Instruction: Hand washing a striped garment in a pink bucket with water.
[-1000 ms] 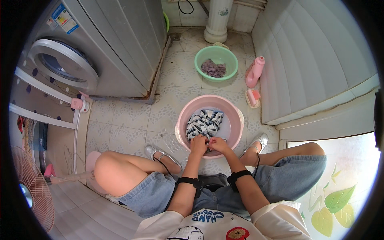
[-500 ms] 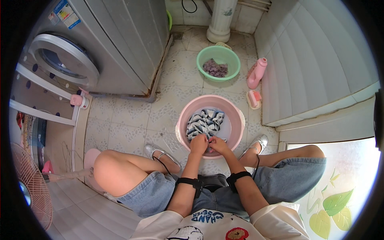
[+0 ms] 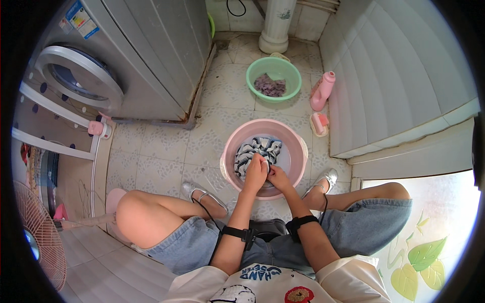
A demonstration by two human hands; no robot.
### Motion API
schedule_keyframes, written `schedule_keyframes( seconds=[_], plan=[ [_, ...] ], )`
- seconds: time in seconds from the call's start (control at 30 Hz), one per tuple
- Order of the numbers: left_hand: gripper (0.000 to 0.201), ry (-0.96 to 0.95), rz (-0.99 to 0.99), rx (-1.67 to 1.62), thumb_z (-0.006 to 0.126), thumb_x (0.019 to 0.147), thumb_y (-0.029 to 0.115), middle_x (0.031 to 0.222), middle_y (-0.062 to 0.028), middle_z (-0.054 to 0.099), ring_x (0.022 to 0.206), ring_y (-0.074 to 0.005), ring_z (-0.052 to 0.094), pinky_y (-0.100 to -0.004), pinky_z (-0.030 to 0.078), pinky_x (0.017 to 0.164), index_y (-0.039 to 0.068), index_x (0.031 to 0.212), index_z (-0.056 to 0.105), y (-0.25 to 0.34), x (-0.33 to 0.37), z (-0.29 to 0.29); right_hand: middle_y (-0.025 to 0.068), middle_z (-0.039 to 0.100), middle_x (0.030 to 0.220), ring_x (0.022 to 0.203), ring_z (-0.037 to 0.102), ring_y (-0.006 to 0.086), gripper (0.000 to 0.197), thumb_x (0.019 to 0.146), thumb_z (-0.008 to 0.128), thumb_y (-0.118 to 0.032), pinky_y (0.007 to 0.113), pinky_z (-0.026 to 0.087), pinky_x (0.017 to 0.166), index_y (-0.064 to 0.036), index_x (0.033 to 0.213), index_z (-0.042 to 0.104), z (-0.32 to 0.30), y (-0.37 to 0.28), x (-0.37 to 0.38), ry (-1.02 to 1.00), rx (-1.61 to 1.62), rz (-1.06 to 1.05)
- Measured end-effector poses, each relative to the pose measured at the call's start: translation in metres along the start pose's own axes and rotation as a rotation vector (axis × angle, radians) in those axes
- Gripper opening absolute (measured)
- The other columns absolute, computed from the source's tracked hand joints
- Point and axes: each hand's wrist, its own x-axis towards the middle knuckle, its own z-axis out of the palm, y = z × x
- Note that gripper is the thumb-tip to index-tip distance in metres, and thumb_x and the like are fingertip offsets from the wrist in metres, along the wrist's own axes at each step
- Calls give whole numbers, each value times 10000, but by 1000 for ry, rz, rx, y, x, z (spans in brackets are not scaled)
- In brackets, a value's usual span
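A black, white and blue striped garment (image 3: 251, 150) lies bunched and wet in a pink basin (image 3: 302, 160) between my feet. Over the basin's near side, my left hand (image 3: 256, 171) is closed on a fold of it. My right hand (image 3: 278, 180) pinches the cloth close beside, the two hands almost touching. Some pale cloth shows between the fingers; the rest of the held part is hidden under my hands. Shallow cloudy water surrounds the garment.
Beyond stands a green basin (image 3: 251, 86) with purplish cloth (image 3: 270, 86). Along the right wall are a pink bottle (image 3: 322, 92) and a soap dish (image 3: 319, 124) with a pink brush or soap. A grey washing machine (image 3: 146, 65) stands left, a fan (image 3: 40, 237) lower left.
My left hand has risen and turned upright, with a bit of cloth lifted between the hands. My right hand has shifted slightly, staying beside it.
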Motion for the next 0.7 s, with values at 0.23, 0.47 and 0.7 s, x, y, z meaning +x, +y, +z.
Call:
schedule_keyframes(
  seconds=[0.23, 0.47, 0.7],
  plan=[
    [152, -97, -145, -27, 526, 833, 157, 629, -118, 520, 581, -239, 517, -329, 405, 548, 28, 815, 445, 8, 6, -16, 198, 525, 853, 849, 521, 387, 267, 712, 578, -192, 425, 426, 744, -20, 914, 555, -1, 4, -5, 231, -316, 111],
    [215, -260, -280, 121, 499, 837, 222, 705, -132, 587, 650, -274, 560, -346, 429, 607, 10, 824, 530, -6, -2, -11, 247, 554, 858, 842, 540, 399, 213, 776, 457, -142, 438, 412, 747, 15, 906, 521, -10, 2, 2, 413, -110, 240],
    [297, -429, -414, 348, 527, 735, 191, 830, -219, 606, 762, -329, 604, -390, 460, 704, -8, 954, 556, -46, -17, -5, 230, 576, 862, 818, 560, 365, 249, 796, 435, -156, 393, 417, 739, 21, 952, 516, -12, 7, 7, 612, 97, 187]
  ],
)
